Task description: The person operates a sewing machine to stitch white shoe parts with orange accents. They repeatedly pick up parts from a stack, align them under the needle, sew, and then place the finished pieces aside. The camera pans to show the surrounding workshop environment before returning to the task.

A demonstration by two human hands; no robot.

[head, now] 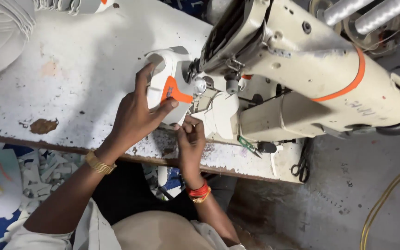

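A white shoe-upper piece (168, 69) with an orange patch (174, 91) lies at the needle area of a cream sewing machine (302, 69). My left hand (137, 113) grips this piece from the left, thumb on the orange patch, fingers over the white edge. My right hand (190, 139) pinches the lower edge of the piece just below the presser foot (199, 85). A gold bracelet is on my left wrist and red bangles on my right.
The worn white worktable (70, 74) has chipped paint and a brown front edge. Black scissors (302, 164) lie at its right end. Thread cones (366, 14) stand at top right. White fabric scraps (38, 171) litter the floor at left. Stacked white pieces (70, 5) sit at the top.
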